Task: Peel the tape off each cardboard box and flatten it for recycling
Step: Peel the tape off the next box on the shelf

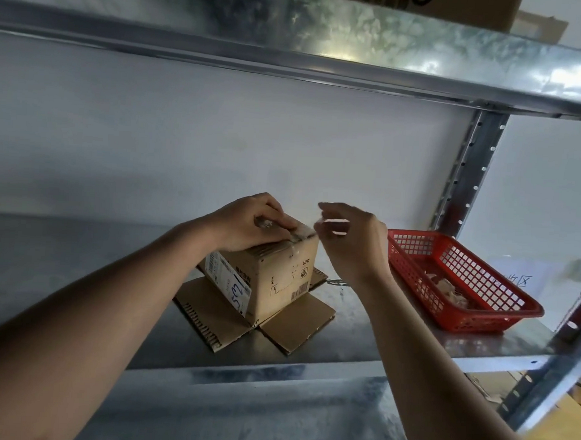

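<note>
L hand (248, 222) lay on top of the cardboard box (272, 276), fingers curled down over its top edge, pressing on the tape (283, 234) w/ fingertips. Couldn't tell if the tape was pinched or just held down. R hand (352, 240) hovered just right of that grip, off the box, thumb & forefinger brought near each other round a thin clear strip (319, 221) that ran toward the box top; too blurred to say if they actually pinched it.

Box stood under the L hand on the metal shelf (78, 259), upside down, its four bottom flaps (210, 313) splayed flat on the shelf round its base. White shipping label (228, 280) w/ blue handwriting sat on the side below the L wrist; barcode & print on the side facing the R forearm.

Right of the R hand, near but not touching it, a red plastic basket (499, 318) sat on the same shelf, w/ crumpled scraps (447, 288) inside. Behind it, a perforated upright post (466, 175). Above both hands, an upper shelf (325, 43) w/ another carton (428, 5) on top. White wall (186, 130) behind the box.
</note>
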Action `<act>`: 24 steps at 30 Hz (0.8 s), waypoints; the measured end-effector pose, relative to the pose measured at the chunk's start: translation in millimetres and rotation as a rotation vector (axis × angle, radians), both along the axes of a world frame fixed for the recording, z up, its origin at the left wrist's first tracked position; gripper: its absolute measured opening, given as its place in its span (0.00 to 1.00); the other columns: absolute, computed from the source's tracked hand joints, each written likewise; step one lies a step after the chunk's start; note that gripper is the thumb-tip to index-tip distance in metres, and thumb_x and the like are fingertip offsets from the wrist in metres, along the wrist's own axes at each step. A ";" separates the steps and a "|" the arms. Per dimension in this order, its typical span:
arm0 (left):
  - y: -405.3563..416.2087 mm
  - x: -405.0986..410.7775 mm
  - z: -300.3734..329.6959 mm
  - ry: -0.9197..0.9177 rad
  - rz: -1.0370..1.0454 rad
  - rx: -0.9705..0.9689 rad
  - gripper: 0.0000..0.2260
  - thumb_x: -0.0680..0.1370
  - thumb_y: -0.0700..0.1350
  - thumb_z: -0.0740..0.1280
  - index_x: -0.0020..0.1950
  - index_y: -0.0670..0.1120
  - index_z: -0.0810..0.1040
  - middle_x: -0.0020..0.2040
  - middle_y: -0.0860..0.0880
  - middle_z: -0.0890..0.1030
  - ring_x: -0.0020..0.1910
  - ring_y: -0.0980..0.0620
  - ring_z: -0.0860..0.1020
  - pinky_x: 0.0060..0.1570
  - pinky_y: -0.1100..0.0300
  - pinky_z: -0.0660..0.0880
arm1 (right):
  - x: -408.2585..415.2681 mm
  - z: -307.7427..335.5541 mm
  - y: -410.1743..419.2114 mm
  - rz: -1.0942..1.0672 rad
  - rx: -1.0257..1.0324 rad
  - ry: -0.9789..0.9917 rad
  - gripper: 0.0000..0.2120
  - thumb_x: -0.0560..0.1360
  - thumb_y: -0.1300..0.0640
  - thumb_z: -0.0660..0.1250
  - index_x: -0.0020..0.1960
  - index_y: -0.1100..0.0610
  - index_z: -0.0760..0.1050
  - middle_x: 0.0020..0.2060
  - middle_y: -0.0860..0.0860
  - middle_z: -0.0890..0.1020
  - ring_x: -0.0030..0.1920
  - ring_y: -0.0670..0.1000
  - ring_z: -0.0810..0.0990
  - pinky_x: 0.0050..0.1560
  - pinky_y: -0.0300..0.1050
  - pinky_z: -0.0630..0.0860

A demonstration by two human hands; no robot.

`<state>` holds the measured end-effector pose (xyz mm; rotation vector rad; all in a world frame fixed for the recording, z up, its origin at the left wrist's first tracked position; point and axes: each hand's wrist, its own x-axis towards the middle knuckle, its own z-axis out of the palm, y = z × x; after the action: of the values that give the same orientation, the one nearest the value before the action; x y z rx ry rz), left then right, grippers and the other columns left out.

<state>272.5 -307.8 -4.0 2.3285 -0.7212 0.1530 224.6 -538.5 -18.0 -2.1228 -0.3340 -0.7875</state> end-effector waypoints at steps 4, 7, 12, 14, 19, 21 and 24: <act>-1.7 0.7 0.0 0.008 -0.010 -0.018 0.12 0.75 0.63 0.72 0.56 0.64 0.85 0.58 0.62 0.76 0.61 0.63 0.74 0.65 0.55 0.73 | 3.3 -0.5 -2.7 0.203 -0.227 -0.007 0.12 0.79 0.56 0.70 0.56 0.43 0.86 0.40 0.28 0.82 0.46 0.35 0.83 0.41 0.31 0.77; -1.7 1.9 0.7 0.022 -0.017 -0.031 0.06 0.77 0.60 0.72 0.53 0.68 0.84 0.57 0.63 0.76 0.61 0.64 0.74 0.64 0.57 0.72 | 9.2 3.6 -7.1 0.258 -0.356 0.041 0.10 0.81 0.49 0.69 0.61 0.40 0.84 0.49 0.30 0.84 0.52 0.37 0.82 0.47 0.38 0.80; -3.9 2.9 0.9 0.035 0.008 -0.045 0.08 0.74 0.65 0.73 0.50 0.67 0.85 0.56 0.66 0.75 0.60 0.65 0.74 0.63 0.57 0.72 | 21.8 6.1 -10.9 0.313 -0.387 0.126 0.13 0.72 0.45 0.78 0.56 0.42 0.85 0.50 0.39 0.84 0.53 0.35 0.78 0.48 0.34 0.74; -2.8 0.2 1.3 0.027 0.010 -0.043 0.16 0.67 0.72 0.71 0.50 0.68 0.84 0.57 0.67 0.75 0.61 0.65 0.74 0.62 0.58 0.72 | 26.0 6.5 -8.2 0.335 -0.376 0.106 0.13 0.72 0.48 0.80 0.55 0.44 0.86 0.49 0.40 0.82 0.52 0.39 0.79 0.47 0.36 0.76; -4.5 -4.1 4.2 0.055 0.013 -0.036 0.17 0.66 0.74 0.70 0.51 0.72 0.83 0.57 0.66 0.74 0.62 0.64 0.74 0.61 0.57 0.72 | 35.0 7.9 -13.6 0.372 -0.306 0.051 0.07 0.72 0.52 0.80 0.46 0.42 0.86 0.43 0.36 0.82 0.49 0.39 0.81 0.44 0.29 0.72; -5.3 -5.0 4.2 0.066 0.027 -0.042 0.15 0.68 0.73 0.71 0.52 0.72 0.84 0.58 0.66 0.75 0.62 0.63 0.74 0.63 0.56 0.72 | 36.0 4.3 -15.0 0.371 -0.267 0.062 0.08 0.73 0.57 0.79 0.45 0.43 0.86 0.43 0.38 0.84 0.49 0.40 0.82 0.45 0.29 0.73; -2.8 -6.2 3.2 0.061 0.057 -0.043 0.15 0.70 0.71 0.72 0.53 0.69 0.85 0.59 0.66 0.75 0.62 0.63 0.74 0.65 0.55 0.72 | 36.2 -0.5 -15.9 0.448 0.119 0.198 0.11 0.78 0.66 0.71 0.43 0.52 0.82 0.42 0.45 0.86 0.45 0.46 0.85 0.46 0.41 0.81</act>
<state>266.3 -310.6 -0.8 2.3037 -0.6162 0.1205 260.8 -554.4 -18.4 -1.8951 -0.6125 -0.3259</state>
